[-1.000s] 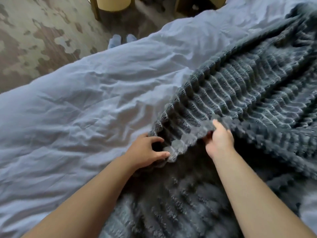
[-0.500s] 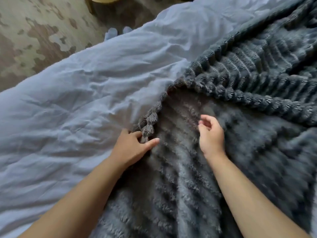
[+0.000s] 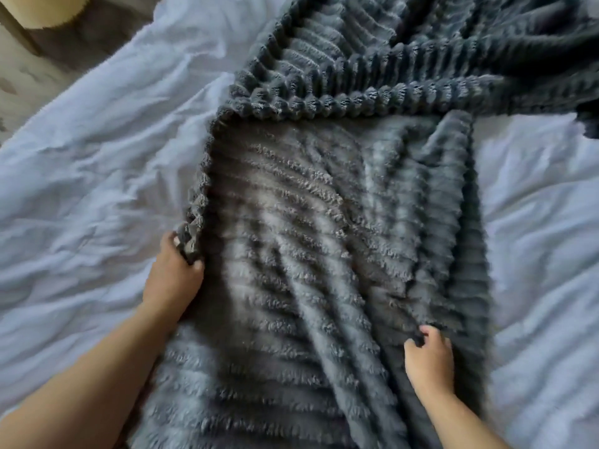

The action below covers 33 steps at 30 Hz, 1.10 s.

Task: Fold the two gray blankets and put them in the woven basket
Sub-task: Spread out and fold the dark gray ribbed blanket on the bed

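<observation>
Bedding fills nearly everything below me: a rumpled pale sheet covers the bed from edge to edge. On top of it lies the gray blanket, ribbed and fuzzy, spread down the middle of the bed toward me, with its far part bunched in thick ridged folds across the top right. Its fleecy side faces up in the flat stretch between my arms. My left hand sits at the blanket's left border, fingers closed around a gathered bit of that edge. My right hand rests nearer me toward the blanket's right side, fingers curled shut, pinching a small tuft of the pile. Beyond the bed, top left, a strip of floor shows, with a yellowish rounded object standing on it.
</observation>
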### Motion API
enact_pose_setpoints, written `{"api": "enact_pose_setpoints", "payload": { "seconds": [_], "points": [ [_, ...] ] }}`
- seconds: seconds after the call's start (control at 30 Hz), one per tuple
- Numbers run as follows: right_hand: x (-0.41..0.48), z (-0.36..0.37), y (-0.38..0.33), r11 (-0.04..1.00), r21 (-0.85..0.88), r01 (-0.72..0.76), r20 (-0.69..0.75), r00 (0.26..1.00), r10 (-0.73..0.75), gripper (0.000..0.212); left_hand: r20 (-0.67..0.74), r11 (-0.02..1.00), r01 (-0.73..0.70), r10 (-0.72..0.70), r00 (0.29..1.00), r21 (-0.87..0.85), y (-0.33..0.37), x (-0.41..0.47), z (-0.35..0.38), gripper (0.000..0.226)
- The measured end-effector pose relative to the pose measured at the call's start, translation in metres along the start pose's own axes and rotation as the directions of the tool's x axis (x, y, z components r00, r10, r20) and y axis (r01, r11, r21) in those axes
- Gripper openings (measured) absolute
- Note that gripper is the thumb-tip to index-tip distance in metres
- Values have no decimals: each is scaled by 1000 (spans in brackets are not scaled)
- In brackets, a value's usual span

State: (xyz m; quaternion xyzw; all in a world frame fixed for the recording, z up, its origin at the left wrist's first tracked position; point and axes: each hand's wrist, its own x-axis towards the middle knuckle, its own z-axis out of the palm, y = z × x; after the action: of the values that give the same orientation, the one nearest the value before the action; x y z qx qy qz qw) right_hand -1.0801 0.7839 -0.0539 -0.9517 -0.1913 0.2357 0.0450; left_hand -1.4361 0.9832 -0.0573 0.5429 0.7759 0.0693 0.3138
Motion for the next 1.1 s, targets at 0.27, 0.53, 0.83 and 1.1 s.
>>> {"api": "enact_pose_setpoints", "payload": {
  "seconds": [0.27,0.53,0.83,1.1],
  "points": [
    [-90,-11,162,802,88,-591,46,806,589,63,270,990,77,-105,957,114,-110,-91,-19,37],
    [-169,-7,233,670,386,-634,426,767,480,42,324,994,69,-95,941,90,-173,-162,-41,25],
    [-239,-44,249,765,469,-440,517,840,166,31,203,990,101,-80,976,-95,-194,-266,-62,15],
    [-289,-91,312,721,588,-366,413,903,122,21,193,923,-256,317,929,-286,-159,-346,-138,19]
  ]
}}
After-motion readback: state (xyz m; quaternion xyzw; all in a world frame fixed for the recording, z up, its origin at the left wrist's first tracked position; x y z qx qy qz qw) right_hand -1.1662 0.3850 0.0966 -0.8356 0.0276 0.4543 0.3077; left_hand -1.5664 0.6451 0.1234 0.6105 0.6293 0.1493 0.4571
